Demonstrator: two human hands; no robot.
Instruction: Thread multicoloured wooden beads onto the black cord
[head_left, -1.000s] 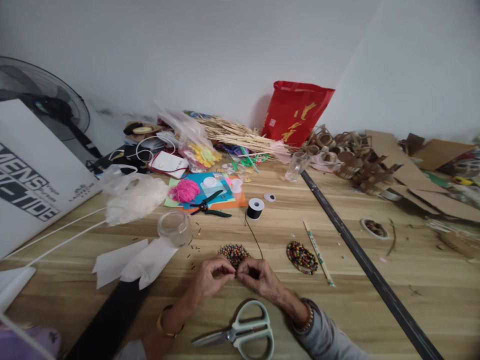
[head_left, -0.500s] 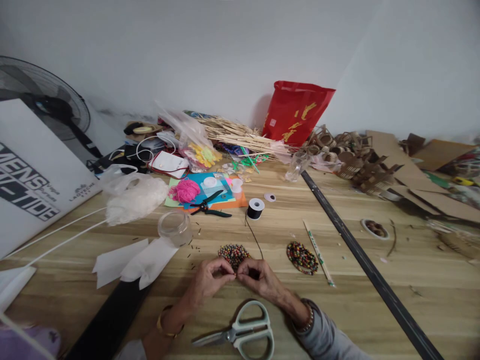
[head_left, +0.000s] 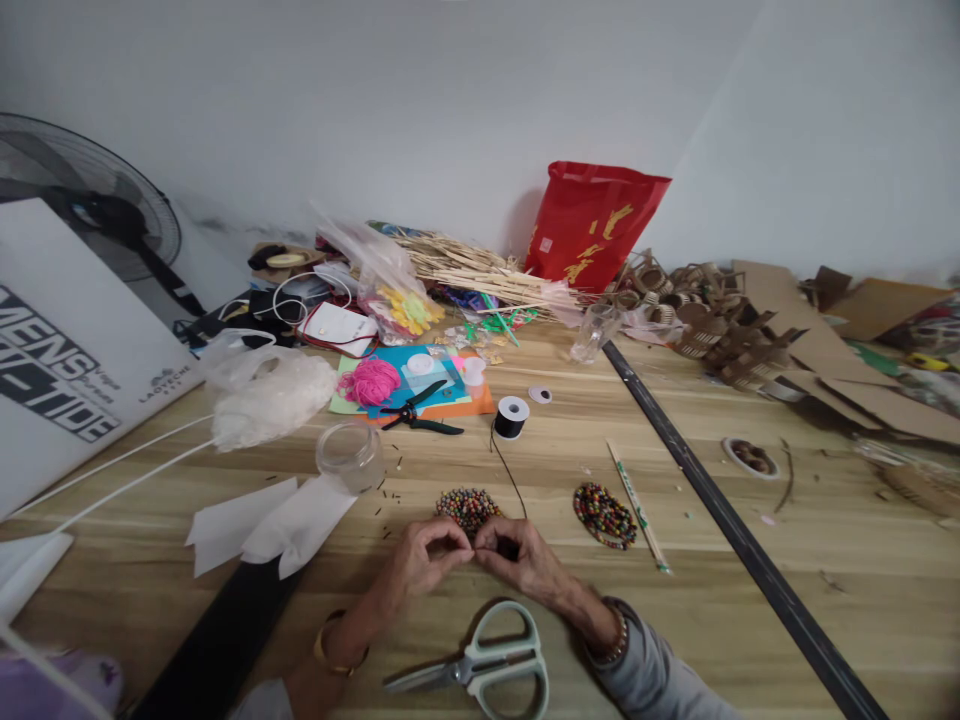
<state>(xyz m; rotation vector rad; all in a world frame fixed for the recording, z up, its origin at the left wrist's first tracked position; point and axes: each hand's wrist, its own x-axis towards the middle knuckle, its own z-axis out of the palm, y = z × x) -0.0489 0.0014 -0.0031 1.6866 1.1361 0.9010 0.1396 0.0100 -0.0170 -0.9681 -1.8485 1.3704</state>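
Observation:
My left hand (head_left: 421,560) and my right hand (head_left: 520,556) meet fingertip to fingertip on the wooden table (head_left: 750,640), both pinched on something small that I cannot make out. A thin black cord (head_left: 508,471) runs from a black spool (head_left: 511,416) down to my right hand. Just beyond my fingers lies a pile of coloured beads (head_left: 466,505). A finished beaded oval (head_left: 604,514) rests to the right. Pale green scissors (head_left: 480,668) lie between my forearms.
A clear jar (head_left: 349,455) and white paper pieces (head_left: 268,523) sit to the left. Black pliers (head_left: 417,414), pink yarn (head_left: 369,381) and coloured sheets lie further back. A long dark bar (head_left: 720,515) crosses the table diagonally on the right. A red bag (head_left: 592,225) and cardboard scraps stand at the back.

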